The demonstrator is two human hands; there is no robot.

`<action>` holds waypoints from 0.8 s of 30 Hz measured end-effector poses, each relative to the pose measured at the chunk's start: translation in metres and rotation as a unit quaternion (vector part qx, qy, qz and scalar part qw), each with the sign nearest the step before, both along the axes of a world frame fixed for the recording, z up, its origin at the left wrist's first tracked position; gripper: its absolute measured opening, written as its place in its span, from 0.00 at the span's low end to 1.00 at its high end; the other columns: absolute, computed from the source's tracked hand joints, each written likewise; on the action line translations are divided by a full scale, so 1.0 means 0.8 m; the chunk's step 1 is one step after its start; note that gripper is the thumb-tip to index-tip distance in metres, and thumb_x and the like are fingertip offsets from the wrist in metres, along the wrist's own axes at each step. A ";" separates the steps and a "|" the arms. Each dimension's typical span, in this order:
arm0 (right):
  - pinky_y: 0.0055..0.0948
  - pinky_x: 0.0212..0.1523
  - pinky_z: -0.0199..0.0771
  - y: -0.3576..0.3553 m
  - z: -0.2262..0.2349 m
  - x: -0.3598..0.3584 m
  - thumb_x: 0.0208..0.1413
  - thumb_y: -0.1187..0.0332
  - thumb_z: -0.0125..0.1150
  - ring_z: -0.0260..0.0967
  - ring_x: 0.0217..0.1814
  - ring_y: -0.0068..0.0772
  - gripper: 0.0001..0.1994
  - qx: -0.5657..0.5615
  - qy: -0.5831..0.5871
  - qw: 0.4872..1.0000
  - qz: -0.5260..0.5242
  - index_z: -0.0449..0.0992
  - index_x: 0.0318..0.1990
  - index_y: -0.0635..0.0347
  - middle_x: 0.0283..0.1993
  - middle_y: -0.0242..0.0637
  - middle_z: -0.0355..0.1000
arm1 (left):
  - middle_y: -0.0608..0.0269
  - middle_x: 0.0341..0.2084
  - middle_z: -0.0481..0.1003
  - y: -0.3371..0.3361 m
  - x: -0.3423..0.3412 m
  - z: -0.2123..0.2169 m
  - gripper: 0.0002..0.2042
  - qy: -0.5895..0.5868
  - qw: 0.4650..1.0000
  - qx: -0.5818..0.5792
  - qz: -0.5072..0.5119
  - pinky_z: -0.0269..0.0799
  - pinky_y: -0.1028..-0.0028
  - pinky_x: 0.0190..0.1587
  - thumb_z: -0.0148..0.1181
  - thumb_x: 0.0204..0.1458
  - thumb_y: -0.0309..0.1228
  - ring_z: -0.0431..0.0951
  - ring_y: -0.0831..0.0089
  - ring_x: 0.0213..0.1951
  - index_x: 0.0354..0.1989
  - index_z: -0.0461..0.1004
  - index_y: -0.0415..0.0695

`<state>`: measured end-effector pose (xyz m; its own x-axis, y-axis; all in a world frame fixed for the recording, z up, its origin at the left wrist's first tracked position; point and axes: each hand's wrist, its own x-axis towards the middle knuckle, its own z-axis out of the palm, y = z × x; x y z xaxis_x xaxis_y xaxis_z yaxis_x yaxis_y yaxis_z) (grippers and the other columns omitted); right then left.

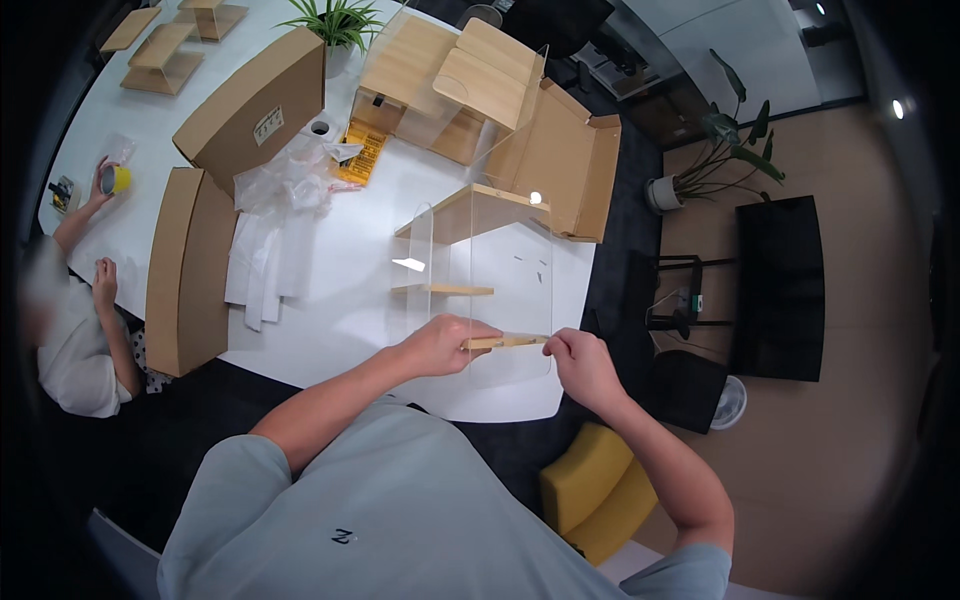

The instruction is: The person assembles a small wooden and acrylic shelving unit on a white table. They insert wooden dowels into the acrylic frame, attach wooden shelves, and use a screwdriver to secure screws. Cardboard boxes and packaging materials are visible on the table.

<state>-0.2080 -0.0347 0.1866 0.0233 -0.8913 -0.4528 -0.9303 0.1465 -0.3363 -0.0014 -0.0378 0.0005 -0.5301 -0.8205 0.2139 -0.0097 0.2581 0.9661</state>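
A partly assembled shelf of clear panels and light wooden boards stands near the table's front edge. My left hand (pixel 440 345) is closed on the left end of its nearest wooden board (pixel 507 341). At the other end of that board, my right hand (pixel 585 368) is closed in a pinch by the right edge of the clear panel (pixel 512 270). Whatever its fingertips hold is hidden. Beyond lie a narrow wooden board (pixel 450 290) and a larger angled wooden board (pixel 475 213). A narrower clear panel (pixel 418 262) stands on the left side.
An assembled wood-and-clear shelf (pixel 400 60) stands at the back beside an open cardboard box (pixel 565 160). Crumpled plastic wrap (pixel 285 185) and a yellow packet (pixel 362 153) lie left. At far left, another person's hand (pixel 103 180) holds a yellow roll (pixel 116 180).
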 end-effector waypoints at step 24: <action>0.40 0.38 0.72 -0.033 -0.006 -0.010 0.60 0.71 0.59 0.72 0.33 0.39 0.04 -0.135 0.158 0.853 0.479 0.78 0.34 0.58 0.28 0.36 0.72 | 0.51 0.47 0.86 0.002 0.019 -0.004 0.17 0.011 1.000 0.020 0.000 0.83 0.64 0.49 0.70 0.56 0.22 0.87 0.52 0.44 0.54 0.85 0.43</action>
<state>-0.2161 -0.0611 0.1817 0.7136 -0.6050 -0.3531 -0.6304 -0.7745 0.0530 0.0139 -0.0362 -0.0026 -0.5261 -0.8284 0.1925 0.0112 0.2196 0.9755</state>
